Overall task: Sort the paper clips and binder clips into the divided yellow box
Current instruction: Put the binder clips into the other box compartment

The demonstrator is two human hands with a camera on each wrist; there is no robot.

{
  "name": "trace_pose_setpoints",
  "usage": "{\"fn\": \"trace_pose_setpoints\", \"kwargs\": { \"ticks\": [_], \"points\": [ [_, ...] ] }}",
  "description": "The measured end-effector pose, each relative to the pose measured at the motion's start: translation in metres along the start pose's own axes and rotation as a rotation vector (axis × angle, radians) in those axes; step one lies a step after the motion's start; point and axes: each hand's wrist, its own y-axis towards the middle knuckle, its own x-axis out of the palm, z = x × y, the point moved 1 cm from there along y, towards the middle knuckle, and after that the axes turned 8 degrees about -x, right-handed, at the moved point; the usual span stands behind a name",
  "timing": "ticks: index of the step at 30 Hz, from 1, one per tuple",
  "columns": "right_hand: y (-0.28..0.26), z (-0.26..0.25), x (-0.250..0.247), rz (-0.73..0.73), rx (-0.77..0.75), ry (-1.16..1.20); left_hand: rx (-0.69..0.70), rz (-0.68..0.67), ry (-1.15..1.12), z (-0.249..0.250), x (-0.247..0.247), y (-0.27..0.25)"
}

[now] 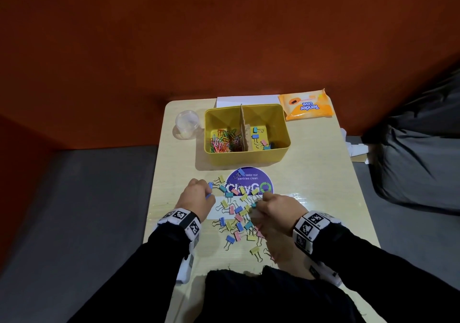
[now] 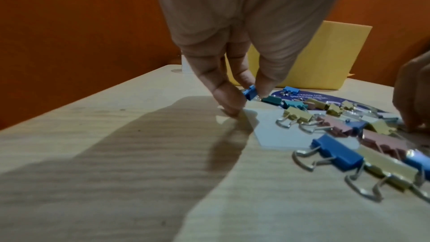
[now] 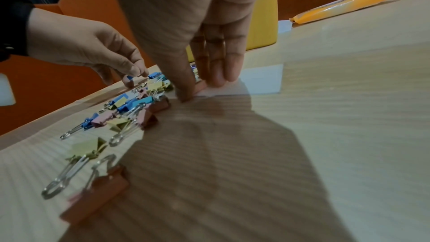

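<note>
The yellow box stands at the table's far middle, split by a cardboard divider. Coloured paper clips fill its left half; a few binder clips lie in its right half. A pile of loose binder clips lies between my hands. My left hand pinches a blue binder clip at the pile's left edge, low on the table. My right hand pinches a pink binder clip between thumb and fingers at the pile's right edge.
A clear plastic cup stands left of the box. An orange wipes packet and white paper lie behind it. A round purple sticker and a white strip are stuck under the pile. The table's edges run close on both sides.
</note>
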Motion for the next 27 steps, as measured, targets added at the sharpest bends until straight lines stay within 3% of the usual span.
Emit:
{"fn": "trace_pose_setpoints", "kwargs": {
  "ticks": [4,8,14,19,27],
  "points": [
    [0.001,0.0,0.003,0.052,0.077,0.085,-0.144,-0.007,-0.219,-0.001,0.0,-0.001],
    [-0.002,0.007,-0.002,0.119,0.244,0.316,-0.208,0.029,-0.341,-0.005,0.0,0.002],
    [0.004,0.023,-0.005,0.247,0.351,0.46,-0.173,0.037,-0.267,0.002,-0.004,0.006],
    [0.012,0.019,-0.017,0.268,0.372,0.656,-0.11,0.02,-0.125,0.005,-0.001,0.015],
    [0.027,0.02,-0.024,0.142,0.38,0.277,-0.109,-0.009,-0.009,0.008,0.002,0.021]
  ]
}}
